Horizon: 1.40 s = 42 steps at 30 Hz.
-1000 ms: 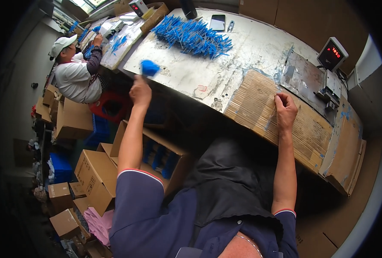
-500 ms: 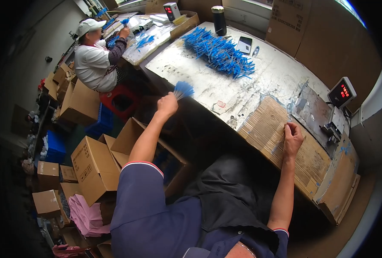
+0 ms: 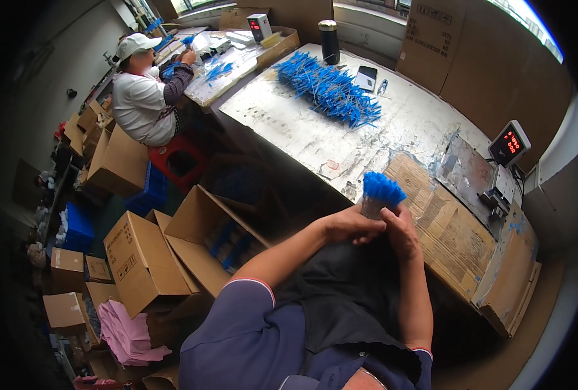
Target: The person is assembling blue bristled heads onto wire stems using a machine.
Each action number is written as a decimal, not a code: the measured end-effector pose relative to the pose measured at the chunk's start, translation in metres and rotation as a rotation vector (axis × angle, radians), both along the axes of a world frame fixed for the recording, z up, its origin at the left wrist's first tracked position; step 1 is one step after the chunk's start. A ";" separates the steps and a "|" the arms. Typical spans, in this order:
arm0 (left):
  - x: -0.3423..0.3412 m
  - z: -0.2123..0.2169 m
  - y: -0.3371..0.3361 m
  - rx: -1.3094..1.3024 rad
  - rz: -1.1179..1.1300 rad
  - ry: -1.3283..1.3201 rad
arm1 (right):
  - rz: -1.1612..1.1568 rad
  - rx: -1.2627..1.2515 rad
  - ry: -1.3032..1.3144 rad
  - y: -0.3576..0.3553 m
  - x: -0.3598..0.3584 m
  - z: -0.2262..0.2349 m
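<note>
A bundle of thin, pale sticks with blue ends point(image 3: 384, 187) stands upright in front of my body, at the near edge of the table. My left hand point(image 3: 354, 224) is closed round the lower part of the bundle from the left. From the right, my right hand point(image 3: 402, 233) grips it too, thumb across the near side; some of its fingers are hidden behind. Just beyond the hands lies a worn corrugated cardboard sheet point(image 3: 448, 224) on the tabletop. Farther off, a long heap of the same blue-ended sticks point(image 3: 328, 90) is spread on the white table point(image 3: 263, 107).
A metal plate device point(image 3: 467, 166) and a red-digit display point(image 3: 510, 144) stand at right. A dark flask point(image 3: 329, 44) and phone point(image 3: 366, 78) are behind the heap. Open cardboard boxes point(image 3: 194, 227) fill the lower left. Another person point(image 3: 142, 97) sits at the adjoining table.
My left hand has brought the bundle from the left to the middle. My right hand has left the cardboard sheet and closed on the bundle as well.
</note>
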<state>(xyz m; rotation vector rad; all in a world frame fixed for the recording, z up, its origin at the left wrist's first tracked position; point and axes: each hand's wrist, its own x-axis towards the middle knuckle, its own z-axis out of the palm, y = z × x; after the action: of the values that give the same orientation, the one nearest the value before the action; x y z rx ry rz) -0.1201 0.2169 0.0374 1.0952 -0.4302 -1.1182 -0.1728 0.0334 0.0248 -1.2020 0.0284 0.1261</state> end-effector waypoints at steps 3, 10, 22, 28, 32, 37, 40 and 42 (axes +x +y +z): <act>-0.011 -0.005 -0.036 0.088 -0.236 0.010 | 0.010 0.199 0.036 0.001 -0.016 0.027; 0.006 0.015 -0.098 -0.044 -0.405 0.210 | -0.159 0.122 0.049 -0.056 -0.014 0.048; 0.112 0.031 -0.161 0.055 0.056 -0.286 | -0.542 0.243 -0.077 -0.158 0.064 0.041; 0.136 0.027 -0.236 -0.154 0.167 -0.245 | -0.585 0.348 -0.001 -0.186 0.067 0.021; 0.143 -0.001 -0.257 -0.078 0.226 -0.353 | -0.592 0.235 0.034 -0.188 0.068 0.017; 0.129 -0.011 -0.267 -0.147 0.218 -0.045 | -0.638 0.283 0.071 -0.206 0.066 0.012; 0.135 -0.016 -0.263 -0.157 0.181 -0.081 | -0.633 0.260 0.091 -0.205 0.066 0.010; 0.135 -0.018 -0.262 -0.161 0.179 -0.139 | -0.631 0.226 0.076 -0.201 0.069 0.008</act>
<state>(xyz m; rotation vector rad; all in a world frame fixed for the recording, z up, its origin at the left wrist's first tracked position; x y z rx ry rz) 0.0150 -0.0451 0.0194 1.0505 -0.5124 -0.8388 -0.1036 -0.1680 0.0327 -0.9155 0.4446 -0.3698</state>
